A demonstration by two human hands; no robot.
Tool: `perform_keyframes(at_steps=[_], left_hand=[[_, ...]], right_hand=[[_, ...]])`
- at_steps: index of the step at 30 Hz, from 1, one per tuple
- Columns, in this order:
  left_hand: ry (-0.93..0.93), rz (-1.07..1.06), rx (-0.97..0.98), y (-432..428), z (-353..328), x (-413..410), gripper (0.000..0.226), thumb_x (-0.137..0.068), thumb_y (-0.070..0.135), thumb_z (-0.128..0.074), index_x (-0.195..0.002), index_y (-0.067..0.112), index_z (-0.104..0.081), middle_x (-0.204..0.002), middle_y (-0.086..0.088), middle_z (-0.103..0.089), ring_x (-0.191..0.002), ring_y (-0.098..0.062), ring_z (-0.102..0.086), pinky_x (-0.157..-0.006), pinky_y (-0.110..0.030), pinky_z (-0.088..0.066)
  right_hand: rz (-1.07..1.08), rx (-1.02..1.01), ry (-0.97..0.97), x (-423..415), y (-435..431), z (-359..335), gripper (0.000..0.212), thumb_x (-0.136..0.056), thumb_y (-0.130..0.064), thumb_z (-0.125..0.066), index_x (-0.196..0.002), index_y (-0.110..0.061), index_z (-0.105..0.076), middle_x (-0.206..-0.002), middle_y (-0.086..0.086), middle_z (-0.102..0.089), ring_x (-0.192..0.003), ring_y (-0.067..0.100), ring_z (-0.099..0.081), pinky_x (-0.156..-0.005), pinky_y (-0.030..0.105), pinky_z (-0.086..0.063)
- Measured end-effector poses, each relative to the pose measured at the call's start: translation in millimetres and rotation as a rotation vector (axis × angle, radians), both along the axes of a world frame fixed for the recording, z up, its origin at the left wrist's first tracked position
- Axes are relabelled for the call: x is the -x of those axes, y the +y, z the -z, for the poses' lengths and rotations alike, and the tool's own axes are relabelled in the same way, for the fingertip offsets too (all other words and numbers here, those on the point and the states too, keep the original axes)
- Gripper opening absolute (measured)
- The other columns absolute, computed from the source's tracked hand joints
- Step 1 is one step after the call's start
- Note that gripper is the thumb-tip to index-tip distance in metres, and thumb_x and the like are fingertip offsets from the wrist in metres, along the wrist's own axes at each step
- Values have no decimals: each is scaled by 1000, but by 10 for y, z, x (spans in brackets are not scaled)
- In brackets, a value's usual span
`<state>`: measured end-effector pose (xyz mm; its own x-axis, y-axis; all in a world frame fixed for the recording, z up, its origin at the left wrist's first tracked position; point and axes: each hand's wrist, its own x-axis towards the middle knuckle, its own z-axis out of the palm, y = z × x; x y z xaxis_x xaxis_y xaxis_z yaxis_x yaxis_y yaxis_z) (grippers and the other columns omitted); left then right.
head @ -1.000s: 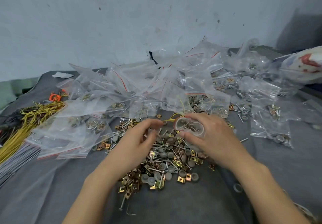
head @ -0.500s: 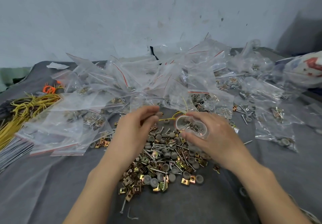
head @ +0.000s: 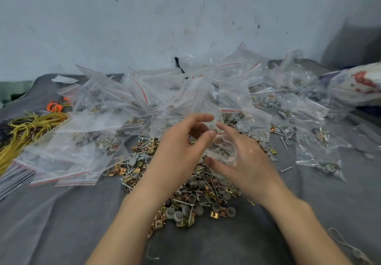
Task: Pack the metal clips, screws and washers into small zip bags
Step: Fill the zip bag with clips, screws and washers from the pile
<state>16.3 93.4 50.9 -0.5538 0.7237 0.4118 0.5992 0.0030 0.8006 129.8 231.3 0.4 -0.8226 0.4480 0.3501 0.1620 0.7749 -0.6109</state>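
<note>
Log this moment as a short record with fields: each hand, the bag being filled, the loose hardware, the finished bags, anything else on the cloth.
Right: right hand grips the small zip bag, mouth held open
Left: left hand at the bag's mouth, thumb and forefinger apart, nothing seen between them
Bag contents: a few screws visible inside
Loose parts: pile of clips, screws and washers on the grey cloth, under both hands
Packed: heap of filled zip bags behind the pile
Other: yellow wires at far left

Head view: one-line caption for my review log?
Right hand holds an open zip bag of screws, left hand at its mouth, above loose clips, screws and washers.
</note>
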Motion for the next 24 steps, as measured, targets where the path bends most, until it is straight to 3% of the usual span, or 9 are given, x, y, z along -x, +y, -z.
perform_keyframes(at_steps=[5, 14, 18, 20, 22, 24], left_hand=[[17, 42, 22, 16, -62, 32, 30, -94, 25, -65, -119, 40, -59, -95, 20, -67, -89, 0, -64, -70, -11, -47], [13, -32, 87, -93, -80, 205, 27, -99, 27, -57, -124, 36, -58, -105, 13, -68, -93, 2, -64, -76, -16, -53], [68, -43, 305, -215, -33, 297, 27, -99, 31, -54, -126, 34, -58, -105, 15, -66, -93, 2, -64, -86, -24, -53], [112, -10, 418, -245, 22, 305, 28, -100, 31, -53, -127, 32, -59, -106, 18, -65, -93, 5, -62, -84, -17, -51], [166, 21, 514, -249, 81, 300, 29, -101, 30, -50, -129, 32, -58, -112, 17, -64, -99, 5, -60, -82, -11, -46], [242, 28, 616, -242, 147, 303, 31, -103, 27, -46, -132, 31, -55, -123, 12, -61, -113, -3, -56, -93, -18, -44]], right_hand=[[-2, 1, 4, -1, 17, 12, 88, -79, -80, -50, -154, -40, -29, -128, -11, -64, -124, 14, -55, -106, 46, -45], [21, -52, 8, -32, 53, 19, 84, -82, -78, -51, -154, -41, -28, -122, -19, -63, -120, 6, -51, -106, 36, -39], [29, -24, 66, -32, 67, 12, 82, -81, -72, -56, -152, -38, -34, -118, -19, -66, -120, 10, -57, -108, 44, -43], [46, 31, 116, -33, 86, 15, 82, -79, -73, -58, -150, -42, -35, -114, -25, -65, -121, 8, -58, -107, 43, -45], [65, 80, 154, -38, 113, 19, 79, -77, -74, -60, -147, -48, -34, -110, -33, -63, -122, 6, -58, -106, 41, -46], [83, 98, 168, -48, 131, 16, 77, -77, -73, -62, -145, -52, -34, -109, -37, -60, -123, 7, -57, -106, 39, -45]])
